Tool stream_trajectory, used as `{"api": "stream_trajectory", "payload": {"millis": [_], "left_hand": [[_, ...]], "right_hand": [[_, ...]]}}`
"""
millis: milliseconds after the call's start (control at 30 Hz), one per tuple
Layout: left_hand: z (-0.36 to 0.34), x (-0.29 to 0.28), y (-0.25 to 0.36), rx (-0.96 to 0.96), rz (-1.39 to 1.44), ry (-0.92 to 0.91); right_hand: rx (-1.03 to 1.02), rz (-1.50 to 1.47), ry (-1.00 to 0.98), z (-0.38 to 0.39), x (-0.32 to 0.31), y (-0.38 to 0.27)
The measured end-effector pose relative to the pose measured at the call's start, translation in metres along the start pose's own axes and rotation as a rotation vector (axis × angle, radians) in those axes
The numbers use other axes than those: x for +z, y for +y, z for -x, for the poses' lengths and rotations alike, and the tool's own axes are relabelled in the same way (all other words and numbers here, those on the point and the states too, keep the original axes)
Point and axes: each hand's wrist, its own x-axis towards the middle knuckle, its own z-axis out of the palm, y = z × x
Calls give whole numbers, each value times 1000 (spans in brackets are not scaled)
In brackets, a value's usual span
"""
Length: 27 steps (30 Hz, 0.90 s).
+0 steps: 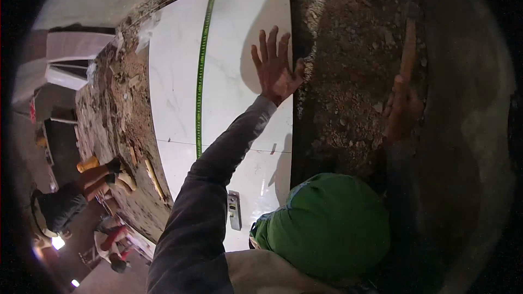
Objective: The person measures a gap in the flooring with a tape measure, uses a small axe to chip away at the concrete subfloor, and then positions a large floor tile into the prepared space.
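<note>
I have the glossy white stone-look slab (180, 87) lying flat on the ground, in front of the person and running up between rough soil on both sides. Its face is bright and smooth, with faint grey veining, a strong glare spot toward its near end and a soft shadow around the fingers. A thin dark line (180, 142) crosses it from side to side, with a short dark tick at each end. Lengthwise along the slab, left of its middle, I see a narrow green measuring tape with black markings (203, 60); the sleeve covers its near end. A small grey spirit level with a yellowish vial (235, 212) sits on the slab's near part. The left hand (277, 71) is spread, back up, over the slab's right edge, fingers apart and holding nothing; I can't tell how firmly it presses. Well right of the slab, the right hand (403, 108) is closed around the wooden handle of a dark-headed hammer (408, 49), above dark, crumbly soil (348, 65). A rounded form in green cloth (332, 223) hides the slab's near right corner from me. Left of the slab lies a pale wooden strip (155, 181), and farther off are two other people (60, 207).
</note>
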Motion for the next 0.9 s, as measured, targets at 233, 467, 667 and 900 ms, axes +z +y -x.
{"api": "stream_trajectory", "payload": {"millis": [233,467,667,900], "left_hand": [[19,3,5,22,-18,-36],[9,12,16,32,61,40],[30,10,0,-2,-28,43],[35,-28,-11,-4,40,289]], "right_hand": [[212,172,163,8,-13,44],[352,-272,148,-21,-60,167],[382,-268,48,-12,-19,151],[296,-427,-36,-29,11,136]]}}
